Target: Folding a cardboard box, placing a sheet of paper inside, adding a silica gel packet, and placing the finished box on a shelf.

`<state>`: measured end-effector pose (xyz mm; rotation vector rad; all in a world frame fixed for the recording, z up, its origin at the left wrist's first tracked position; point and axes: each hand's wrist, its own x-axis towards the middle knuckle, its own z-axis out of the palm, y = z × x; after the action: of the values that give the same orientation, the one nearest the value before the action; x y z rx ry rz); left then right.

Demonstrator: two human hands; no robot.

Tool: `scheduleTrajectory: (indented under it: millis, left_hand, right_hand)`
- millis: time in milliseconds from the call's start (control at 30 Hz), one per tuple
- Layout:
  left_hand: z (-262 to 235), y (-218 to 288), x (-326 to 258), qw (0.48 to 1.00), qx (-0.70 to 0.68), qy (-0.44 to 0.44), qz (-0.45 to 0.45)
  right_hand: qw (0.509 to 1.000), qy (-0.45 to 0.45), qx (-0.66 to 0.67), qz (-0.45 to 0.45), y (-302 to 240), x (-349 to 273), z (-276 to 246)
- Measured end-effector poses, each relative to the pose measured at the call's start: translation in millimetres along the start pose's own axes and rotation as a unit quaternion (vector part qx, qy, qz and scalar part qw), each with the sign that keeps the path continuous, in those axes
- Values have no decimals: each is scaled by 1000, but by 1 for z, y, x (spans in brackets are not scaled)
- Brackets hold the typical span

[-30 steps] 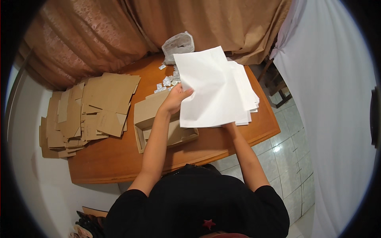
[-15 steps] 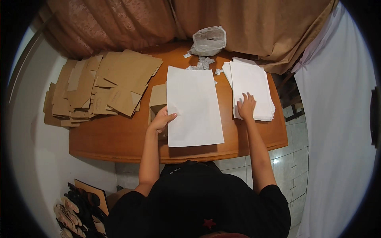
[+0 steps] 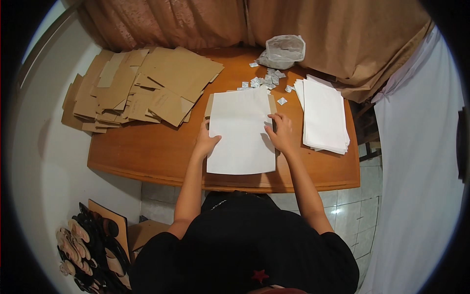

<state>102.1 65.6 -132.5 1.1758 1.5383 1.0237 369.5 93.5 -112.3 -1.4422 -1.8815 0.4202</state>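
A white sheet of paper (image 3: 242, 132) lies in front of me over an open cardboard box (image 3: 209, 107), whose brown sides show along the sheet's upper left and right edges. My left hand (image 3: 205, 143) grips the sheet's left edge, thumb on top and fingers mostly hidden at the side. At the opposite edge, my right hand (image 3: 281, 132) has its thumb and bent fingers on the paper. The sheet covers the inside of the box and bulges a little toward me.
Flattened cardboard boxes (image 3: 166, 76) are piled at the table's left. A stack of white paper (image 3: 324, 115) sits on the right. Small white packets (image 3: 268, 79) lie scattered before an open plastic bag (image 3: 285, 51) at the back. Brown curtains (image 3: 338, 39) hang behind the wooden table (image 3: 147, 154).
My right hand has left the paper stack and come to the right edge of the sheet. The sheet now lies over the box, held from both sides. The view has shifted slightly.
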Motion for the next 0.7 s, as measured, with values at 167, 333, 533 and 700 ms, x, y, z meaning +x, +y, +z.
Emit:
scheduleTrajectory:
  millis: [167,333,533,700]
  left_hand:
    - [-8,20,-10,995,94,23,-11]
    - [-9,17,-8,984,173,17,40]
    - [-15,-8,6,997,24,29,62]
    - [-13,-3,0,992,104,-2,72]
  right_hand:
    - [997,-48,-42,-33,-4,16,5]
    - [975,-147,-168,-13,-12,19,17]
    - [939,-190,-288,-7,-2,16,6]
    - [937,-169,-307,9,-2,19,0]
